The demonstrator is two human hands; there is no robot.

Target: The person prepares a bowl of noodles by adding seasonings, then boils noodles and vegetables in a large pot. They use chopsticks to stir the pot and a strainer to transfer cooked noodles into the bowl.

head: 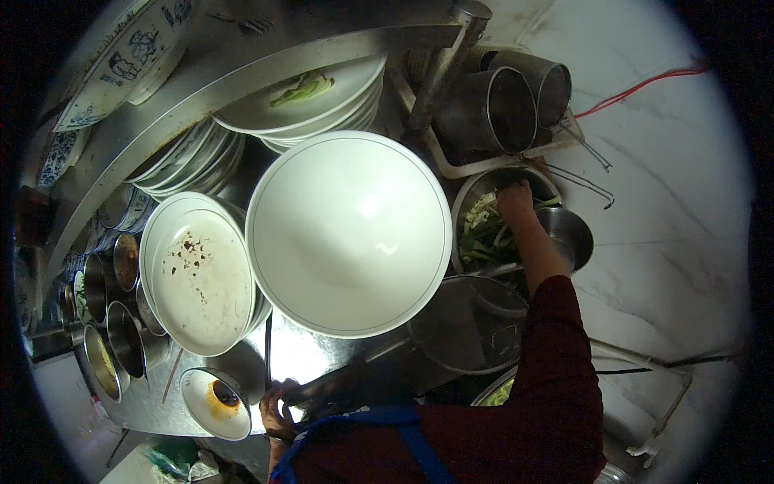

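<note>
My right hand (515,199) reaches into a metal basin (458,212) of cut leafy greens and pale stalks (484,233). Its fingers are hidden, so their grip does not show. My left hand (277,414) is low at the counter's near edge, fingers curled around the lower end of a dark, thin stick, probably chopsticks (268,351). Between my hands stands a large white bowl (347,242) with only bare glaze visible inside. Left of my left hand, a small white bowl (196,399) holds dark sauce and orange oil.
Stacked oval plates (205,272), the top one with brown crumbs, stand left of the large bowl. Behind are more plates (357,106) under a metal shelf edge (290,51). Metal seasoning pots (126,339) line the far left. Deep strainers (496,109) and a metal pot (568,236) flank the basin.
</note>
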